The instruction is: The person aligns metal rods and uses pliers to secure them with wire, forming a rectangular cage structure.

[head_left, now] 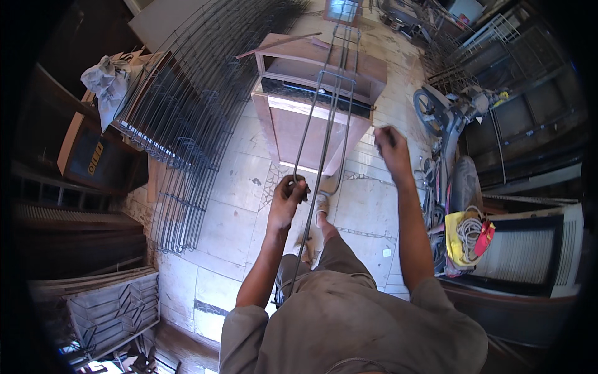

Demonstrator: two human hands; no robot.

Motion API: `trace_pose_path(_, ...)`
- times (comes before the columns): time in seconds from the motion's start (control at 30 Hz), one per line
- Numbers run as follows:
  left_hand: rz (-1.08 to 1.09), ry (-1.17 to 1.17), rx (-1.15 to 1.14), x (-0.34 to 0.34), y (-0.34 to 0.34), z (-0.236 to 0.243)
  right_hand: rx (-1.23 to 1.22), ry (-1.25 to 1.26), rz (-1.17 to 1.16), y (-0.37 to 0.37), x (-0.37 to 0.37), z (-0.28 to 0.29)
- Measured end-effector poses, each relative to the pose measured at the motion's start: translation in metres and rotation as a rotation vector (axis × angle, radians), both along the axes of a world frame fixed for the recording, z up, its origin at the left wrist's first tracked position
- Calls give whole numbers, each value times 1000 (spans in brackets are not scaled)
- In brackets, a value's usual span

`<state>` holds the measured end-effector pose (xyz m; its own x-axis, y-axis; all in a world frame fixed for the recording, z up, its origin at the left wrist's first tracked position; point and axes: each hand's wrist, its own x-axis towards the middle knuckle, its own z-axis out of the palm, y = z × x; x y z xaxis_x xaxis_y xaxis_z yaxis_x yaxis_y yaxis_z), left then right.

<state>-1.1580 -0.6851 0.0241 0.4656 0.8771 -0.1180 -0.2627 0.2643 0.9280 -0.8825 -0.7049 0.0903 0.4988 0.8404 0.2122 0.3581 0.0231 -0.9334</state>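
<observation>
A long narrow cage of steel bars point(328, 134) reaches away from me over a wooden cabinet point(296, 128), with thin rectangular wire ties point(337, 76) around its bars. My left hand point(288, 198) is closed around the near end of the cage's left bar. One bar runs farther back toward my body, past that hand. My right hand point(392, 149) is held up to the right of the cabinet, apart from the cage. Its fingers are curled together, and whatever may be between them is too small to make out.
Stacked wire cages point(187, 131) stand along the left. A motorbike point(451, 162) stands at the right, near a yellow bag with coiled cord point(468, 235). A loose wooden strip point(280, 45) lies on the cabinet. Light tiles point(230, 215) cover the floor.
</observation>
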Motion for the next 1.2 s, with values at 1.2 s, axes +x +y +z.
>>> trace_pose_path(1.2, -113, 520, -94, -8, 17, 74, -403, -878, 908, 408, 83, 10)
